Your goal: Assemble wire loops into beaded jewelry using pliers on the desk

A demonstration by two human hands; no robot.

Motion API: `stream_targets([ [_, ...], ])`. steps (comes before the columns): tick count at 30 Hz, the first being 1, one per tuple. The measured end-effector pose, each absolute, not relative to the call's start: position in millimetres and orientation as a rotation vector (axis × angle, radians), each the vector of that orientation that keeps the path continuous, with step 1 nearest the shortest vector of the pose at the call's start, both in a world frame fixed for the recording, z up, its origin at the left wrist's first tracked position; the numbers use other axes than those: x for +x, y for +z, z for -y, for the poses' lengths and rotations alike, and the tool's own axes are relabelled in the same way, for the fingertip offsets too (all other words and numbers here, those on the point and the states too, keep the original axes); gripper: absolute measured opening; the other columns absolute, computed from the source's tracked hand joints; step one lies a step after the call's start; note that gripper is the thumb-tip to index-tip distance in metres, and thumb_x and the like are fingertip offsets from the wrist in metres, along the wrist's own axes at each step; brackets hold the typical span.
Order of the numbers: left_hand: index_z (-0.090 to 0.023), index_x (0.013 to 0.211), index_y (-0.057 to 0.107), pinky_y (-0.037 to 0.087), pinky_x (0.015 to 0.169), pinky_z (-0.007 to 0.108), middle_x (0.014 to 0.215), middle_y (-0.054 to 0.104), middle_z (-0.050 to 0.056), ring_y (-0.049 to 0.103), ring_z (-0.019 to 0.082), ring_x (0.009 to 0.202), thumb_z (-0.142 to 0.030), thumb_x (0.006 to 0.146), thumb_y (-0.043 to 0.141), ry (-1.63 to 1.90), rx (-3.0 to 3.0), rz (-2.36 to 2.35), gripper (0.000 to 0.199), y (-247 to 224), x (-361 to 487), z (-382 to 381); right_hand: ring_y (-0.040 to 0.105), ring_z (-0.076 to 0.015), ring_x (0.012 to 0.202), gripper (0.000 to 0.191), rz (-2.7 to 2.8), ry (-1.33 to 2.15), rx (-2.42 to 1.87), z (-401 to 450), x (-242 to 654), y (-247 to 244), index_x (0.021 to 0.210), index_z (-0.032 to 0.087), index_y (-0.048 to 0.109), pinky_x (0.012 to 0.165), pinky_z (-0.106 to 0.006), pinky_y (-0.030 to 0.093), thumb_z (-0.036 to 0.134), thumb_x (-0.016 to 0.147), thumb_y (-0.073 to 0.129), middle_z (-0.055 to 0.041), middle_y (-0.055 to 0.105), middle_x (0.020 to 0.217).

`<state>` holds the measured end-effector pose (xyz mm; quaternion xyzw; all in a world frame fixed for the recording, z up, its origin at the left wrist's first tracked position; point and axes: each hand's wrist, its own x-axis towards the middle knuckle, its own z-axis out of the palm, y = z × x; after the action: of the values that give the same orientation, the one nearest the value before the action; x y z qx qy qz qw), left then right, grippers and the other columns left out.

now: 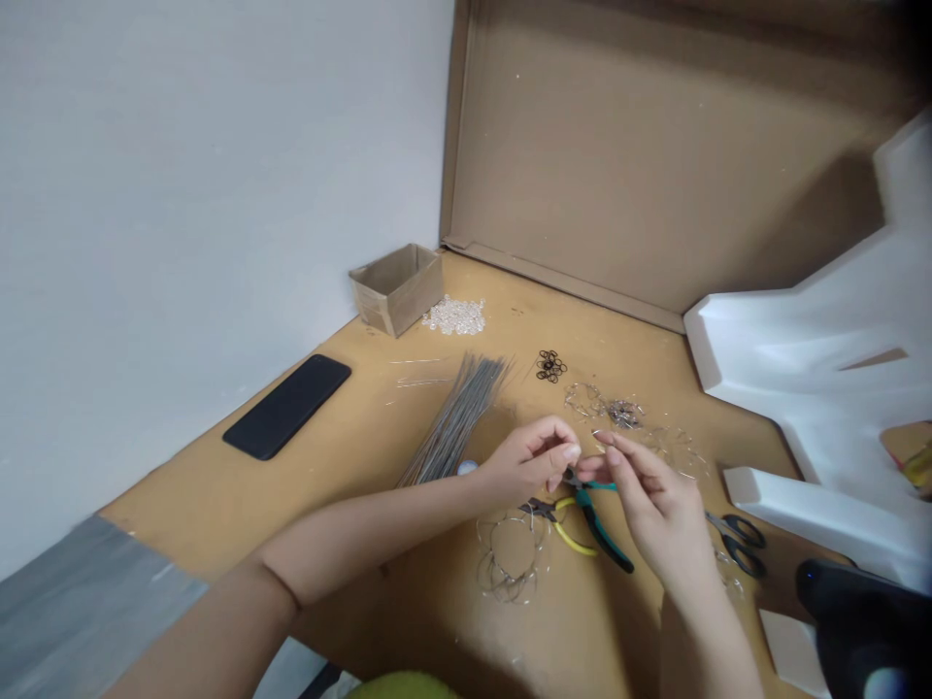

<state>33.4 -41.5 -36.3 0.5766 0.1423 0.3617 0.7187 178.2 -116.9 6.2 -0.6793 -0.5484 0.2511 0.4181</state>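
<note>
My left hand [534, 456] is closed in a pinch, thumb against the bent fingers. Facing it, my right hand [661, 500] has its thumb and fingertips drawn together. Whatever sits in either pinch is too small to make out. Just under the fingertips lie green-handled pliers [604, 532] and yellow-handled pliers [575, 536]. Bent wire loops [510, 563] rest on the table below my left hand. A thick bundle of straight grey wires [455, 422] lies beside my left wrist.
Behind are an open cardboard box [397, 289], clear beads [454, 316], black rings [550, 366] and shaped wire pieces [624, 414]. A black phone [287, 406] lies left, scissors [739, 539] right. White foam [772, 340] and a cardboard panel [618, 175] border the table.
</note>
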Motion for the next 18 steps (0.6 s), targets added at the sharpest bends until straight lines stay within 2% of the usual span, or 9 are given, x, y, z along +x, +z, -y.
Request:
stream_targets([
  [9,-0.015,0.080,0.050,0.037,0.052,0.019,0.054,0.045,-0.006,0.042,0.006,0.049,-0.041,0.083,0.052,0.727,1.277,-0.388,0.027,-40,37,46,0.069,-0.0187,0.065,0.027,1.350,0.506,-1.698,118,175,2,0.096,0.018,0.063,0.068,-0.033,0.057,0.039,0.085,0.050,-0.0050,0.072,0.073],
  [12,-0.014,0.074,0.054,0.039,0.056,0.020,0.062,0.051,-0.003,0.046,0.007,0.054,-0.043,0.081,0.053,0.580,1.397,-0.371,0.031,-36,33,30,0.069,-0.0187,0.065,0.026,1.449,0.400,-1.739,118,180,2,0.097,0.018,0.063,0.068,-0.032,0.057,0.037,0.086,0.049,-0.0046,0.072,0.073],
  [15,-0.013,0.078,0.060,0.040,0.059,0.021,0.074,0.058,0.001,0.050,0.008,0.062,-0.041,0.080,0.054,0.391,1.547,-0.363,0.029,-28,27,12,0.069,-0.0175,0.062,0.025,1.542,0.328,-1.779,117,183,2,0.096,0.019,0.063,0.065,-0.029,0.056,0.035,0.087,0.047,-0.0026,0.071,0.069],
  [18,-0.013,0.082,0.059,0.039,0.056,0.020,0.072,0.057,0.000,0.049,0.007,0.060,-0.038,0.077,0.059,0.489,1.485,-0.494,0.025,-20,21,4,0.068,-0.0160,0.060,0.026,1.624,0.317,-1.779,116,179,0,0.099,0.019,0.062,0.064,-0.027,0.055,0.034,0.088,0.044,-0.0014,0.071,0.067],
])
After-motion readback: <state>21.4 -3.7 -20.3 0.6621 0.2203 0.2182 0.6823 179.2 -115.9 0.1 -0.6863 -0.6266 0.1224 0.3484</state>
